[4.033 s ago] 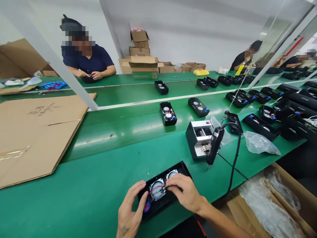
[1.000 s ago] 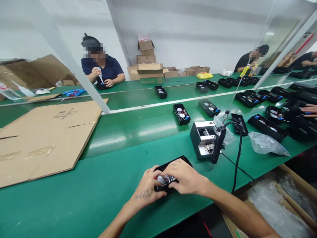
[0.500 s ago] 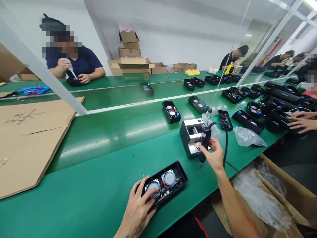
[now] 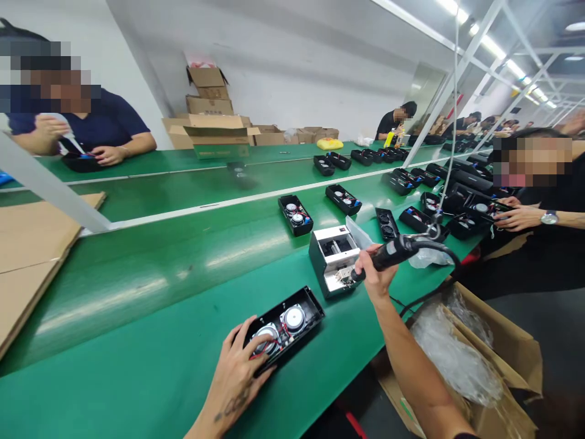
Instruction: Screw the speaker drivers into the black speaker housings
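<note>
Our left hand (image 4: 240,371) clasps a black oblong plastic casing (image 4: 301,337), likely light, safest by its rim; our right hand (image 4: 377,280) grips a black cylindrical screwdriver (image 4: 391,252)

Machine (image 4: 336,259): silver front, black side. Surface (image 4: 137,366) under machine: plain green. Casing (image 4: 314,308) nearer than machine: black; speakers (image 4: 293,317) inside, silvery white, wires (image 4: 284,333) red. Screwdriver (image 4: 393,253) right of machine: black. Left hand (image 4: 237,369), nearer than machine: dark tattoo pattern. Packet (image 4: 329,144) beyond machine: yellow. Cardboard (image 4: 31,238), far left of machine: tan.
</note>
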A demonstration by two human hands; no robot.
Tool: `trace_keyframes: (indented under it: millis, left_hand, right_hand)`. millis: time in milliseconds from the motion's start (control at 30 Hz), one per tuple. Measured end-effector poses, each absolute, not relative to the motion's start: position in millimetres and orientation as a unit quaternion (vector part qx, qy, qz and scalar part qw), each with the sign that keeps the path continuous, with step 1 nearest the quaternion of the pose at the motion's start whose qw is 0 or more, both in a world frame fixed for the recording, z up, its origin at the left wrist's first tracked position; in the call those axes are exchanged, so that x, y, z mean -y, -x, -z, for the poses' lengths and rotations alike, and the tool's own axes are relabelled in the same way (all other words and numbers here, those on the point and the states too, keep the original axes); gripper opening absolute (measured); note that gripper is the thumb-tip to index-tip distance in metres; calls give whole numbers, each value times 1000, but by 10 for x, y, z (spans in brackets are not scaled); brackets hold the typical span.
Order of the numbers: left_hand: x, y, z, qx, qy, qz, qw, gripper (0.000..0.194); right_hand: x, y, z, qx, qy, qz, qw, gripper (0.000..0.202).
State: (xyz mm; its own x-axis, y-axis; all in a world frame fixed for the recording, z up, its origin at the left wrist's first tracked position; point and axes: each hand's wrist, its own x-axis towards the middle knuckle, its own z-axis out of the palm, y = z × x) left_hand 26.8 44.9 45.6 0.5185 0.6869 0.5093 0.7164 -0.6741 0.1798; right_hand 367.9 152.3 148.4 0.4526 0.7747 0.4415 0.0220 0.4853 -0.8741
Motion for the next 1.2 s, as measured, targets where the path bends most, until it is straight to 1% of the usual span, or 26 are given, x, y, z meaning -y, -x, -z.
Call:
trace_keyframes:
  millis: [167, 267, 333, 433, 533, 600, 833, 1200]
  left_hand:
    - [-456, -255, -426, 402, 874, 270, 30, 7]
    - [-428, -264, -425, 405, 874, 264, 38, 5]
    - [-416, -273, -440, 409, 873, 263, 37, 5]
    - [-409, -282, -473, 411, 874, 257, 31, 6]
    - [-411, -286, -493, 410, 874, 259, 27, 7]
    - [-412, -288, -488, 413, 872, 261, 26, 7]
    - [-414, -287, -456, 415, 871, 262, 23, 6]
    - [-408, -302, -486, 411, 873, 262, 32, 5]
  right_hand:
    - [-1598, -3600, -1523, 491, 492, -277, 664, 31]
    - [-1506, -3599, -1525, 521, 492, -355, 600, 31]
    - [-1396, -3567, -1509, 524, 460, -422, 579, 32]
    - [-1202, -3420, -1471, 487, 376, -483, 623, 31]
    - [-1047, -3180, -1444, 455, 311, -492, 674, 34]
    - [-991, -3017, -1426, 454, 290, -492, 685, 35]
    - [-977, -2729, -1309, 480, 291, -509, 652, 37]
    - [-953, -2650, -1266, 485, 294, -519, 639, 36]
